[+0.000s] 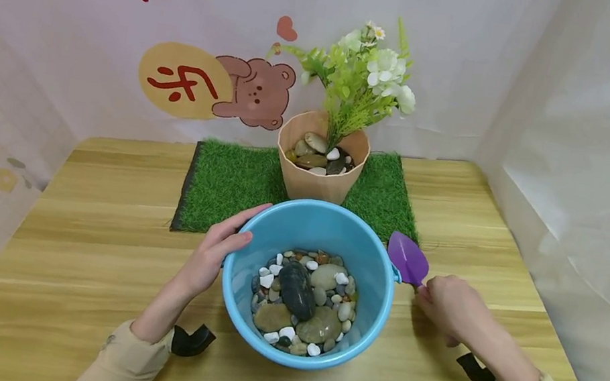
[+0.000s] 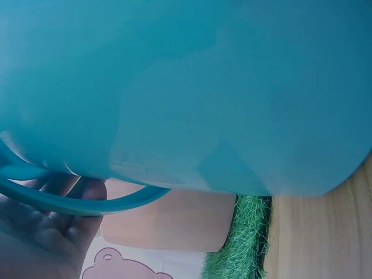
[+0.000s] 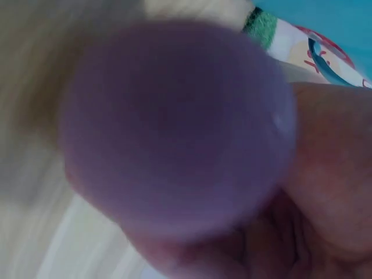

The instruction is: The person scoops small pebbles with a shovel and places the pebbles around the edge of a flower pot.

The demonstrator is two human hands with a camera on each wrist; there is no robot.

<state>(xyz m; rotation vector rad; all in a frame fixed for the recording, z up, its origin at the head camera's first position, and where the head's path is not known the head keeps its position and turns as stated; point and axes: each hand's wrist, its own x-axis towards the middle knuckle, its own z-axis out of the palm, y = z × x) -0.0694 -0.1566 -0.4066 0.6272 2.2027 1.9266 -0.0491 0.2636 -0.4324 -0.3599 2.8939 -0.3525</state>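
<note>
A light blue bucket stands on the wooden table, holding pebbles of several sizes and a large dark stone. My left hand grips its left side, thumb over the rim and fingers along the outside. The left wrist view shows that hand beside the bucket's handle. To the bucket's right, my right hand holds a small purple trowel by its handle, blade pointing away from me. The blurred butt of that handle fills much of the right wrist view.
Behind the bucket, a peach flowerpot with stones and white artificial flowers sits on a green turf mat. A printed white cloth hangs behind the table.
</note>
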